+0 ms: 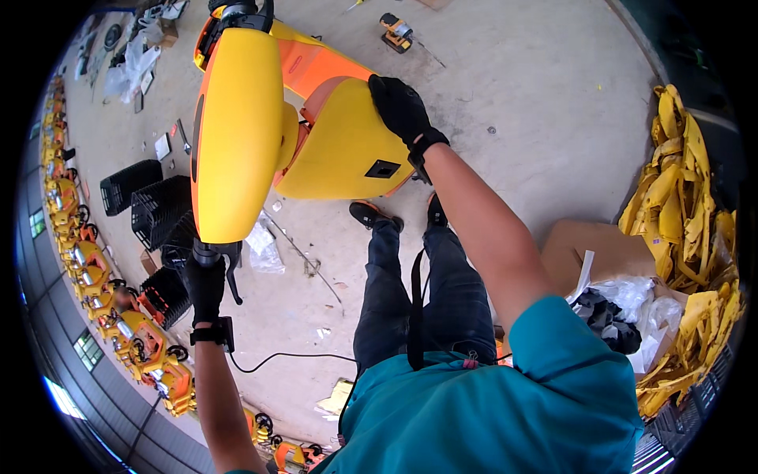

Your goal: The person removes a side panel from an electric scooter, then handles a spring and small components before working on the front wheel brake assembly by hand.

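Note:
My left hand [204, 280], in a black glove, is closed round the handlebar grip [207, 254] of a yellow and orange scooter, beside a black brake lever [234, 280]. The large yellow front cover [237, 126] extends above it. My right hand [399, 110], also gloved, grips the upper right edge of the rounded yellow body panel [339, 158], which has a dark square opening [382, 169]. An orange deck [304, 63] lies behind that panel.
A drill [397, 35] lies at the top. Black baskets [154, 213], a long rod [304, 261] and plastic wrap [264, 245] are at left. Rows of scooters [87, 261] line the left side. Cardboard [592, 253] and piled yellow panels [671, 174] stand at right.

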A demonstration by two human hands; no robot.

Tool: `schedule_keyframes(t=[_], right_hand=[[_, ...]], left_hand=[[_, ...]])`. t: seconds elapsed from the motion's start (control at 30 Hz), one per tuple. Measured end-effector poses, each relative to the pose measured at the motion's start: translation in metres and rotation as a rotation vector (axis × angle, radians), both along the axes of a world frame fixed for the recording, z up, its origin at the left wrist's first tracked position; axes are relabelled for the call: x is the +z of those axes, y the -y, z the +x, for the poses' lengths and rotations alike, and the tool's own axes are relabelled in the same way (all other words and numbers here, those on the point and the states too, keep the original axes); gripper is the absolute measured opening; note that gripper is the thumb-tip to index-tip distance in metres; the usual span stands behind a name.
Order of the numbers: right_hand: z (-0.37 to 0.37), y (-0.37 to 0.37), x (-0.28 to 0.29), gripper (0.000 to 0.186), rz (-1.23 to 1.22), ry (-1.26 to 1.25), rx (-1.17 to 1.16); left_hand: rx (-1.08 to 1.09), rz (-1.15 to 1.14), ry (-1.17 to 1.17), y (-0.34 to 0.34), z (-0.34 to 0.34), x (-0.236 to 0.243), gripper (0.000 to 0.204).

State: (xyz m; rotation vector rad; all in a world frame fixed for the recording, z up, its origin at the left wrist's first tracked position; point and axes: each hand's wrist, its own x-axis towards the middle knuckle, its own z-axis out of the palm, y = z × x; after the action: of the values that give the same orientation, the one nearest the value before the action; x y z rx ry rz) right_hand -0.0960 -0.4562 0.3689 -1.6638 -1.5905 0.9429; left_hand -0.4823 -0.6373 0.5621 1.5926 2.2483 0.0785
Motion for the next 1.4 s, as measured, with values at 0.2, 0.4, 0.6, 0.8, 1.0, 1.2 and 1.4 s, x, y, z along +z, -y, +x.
schedule_keyframes(t=[0.2,0.4,0.6,0.8,1.0,1.2,1.4], right_hand=[[-0.001,0.006,-0.009,0.038,0.150,-0.004,-0.090],[-0.001,-0.011,-0.042,0.036,0.235,-0.009,-0.132],[0.011,0.010,-0.040,0.028,0.307,0.064,-0.081],[0.070,0.148,-0.202,0.030,-0.364,-0.181,-0.321],[-0.006,0.196,-0.205,0.036,-0.724,-1.233,-0.910],[-0.012,0.201,-0.214,0.048,-0.846,-1.233,-1.050],[0.011,0.173,-0.238,0.064,-0.496,-1.287,-0.722]], left_hand=[[-0.054,-0.033,0.155,-0.010,0.000,0.000,0.033],[-0.043,0.021,0.073,-0.007,-0.007,-0.006,0.033],[0.083,-0.066,0.042,0.004,-0.044,-0.017,0.040],[0.013,-0.110,0.006,-0.004,-0.062,-0.031,0.031],[-0.038,-0.056,-0.043,-0.007,-0.025,-0.008,0.015],[-0.022,-0.065,0.017,-0.003,-0.110,-0.029,0.017],[-0.152,0.047,0.071,-0.011,-0.092,-0.035,0.011]])
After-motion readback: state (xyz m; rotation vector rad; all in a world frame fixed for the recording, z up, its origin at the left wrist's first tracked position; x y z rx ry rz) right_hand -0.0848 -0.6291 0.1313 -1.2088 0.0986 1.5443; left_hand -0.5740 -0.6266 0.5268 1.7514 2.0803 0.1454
